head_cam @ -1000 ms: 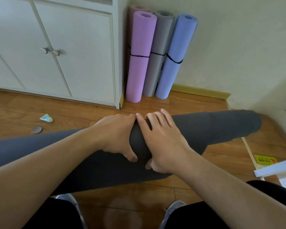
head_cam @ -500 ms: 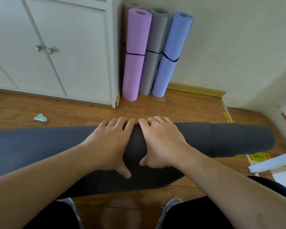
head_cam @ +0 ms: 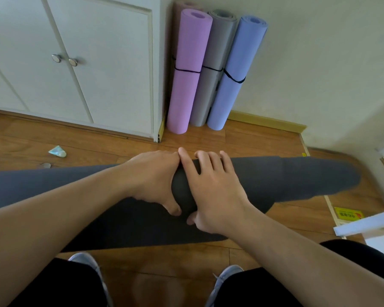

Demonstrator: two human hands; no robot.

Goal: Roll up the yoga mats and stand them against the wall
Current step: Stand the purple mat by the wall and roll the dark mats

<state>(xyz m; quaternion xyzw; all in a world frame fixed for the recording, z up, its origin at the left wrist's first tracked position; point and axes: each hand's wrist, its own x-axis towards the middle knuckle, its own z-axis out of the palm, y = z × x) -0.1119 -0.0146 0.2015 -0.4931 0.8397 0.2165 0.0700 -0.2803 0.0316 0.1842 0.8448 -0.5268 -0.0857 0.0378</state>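
— Two hands on it? Where do they sit?

— Both on the dark grey rubber yoga mat roll point(head_cam: 275, 178), which lies across the wooden plank floor point(head_cam: 242, 140) from side to side. The left hand point(head_cam: 152, 176) curls over the roll, fingers hidden over its far side, thumb hooked down the near side. The right hand point(head_cam: 213, 189) lies just beside it, fingers point(head_cam: 187, 165) draped over the top of the roll, thumb tucked under the near side — so each hand grips the roll.

— And the unrolled part?

— A flat strip of the same mat runs below the thumbs, toward the grey shoes point(head_cam: 87, 262).

— What stands beyond the fingertips?

— Three rolled mats upright against the cream wall point(head_cam: 319, 52): a pink foam roll point(head_cam: 186, 74), a grey roll point(head_cam: 215, 63) and a lilac-blue roll point(head_cam: 235, 74), each bound by a black band, touching side by side. A fourth, dusty-pink roll peeks out behind the pink one. Left of them is a white two-door cupboard point(head_cam: 98, 63); a crumpled pale wrapper point(head_cam: 57, 151) lies on the floor, well apart from the left hand.
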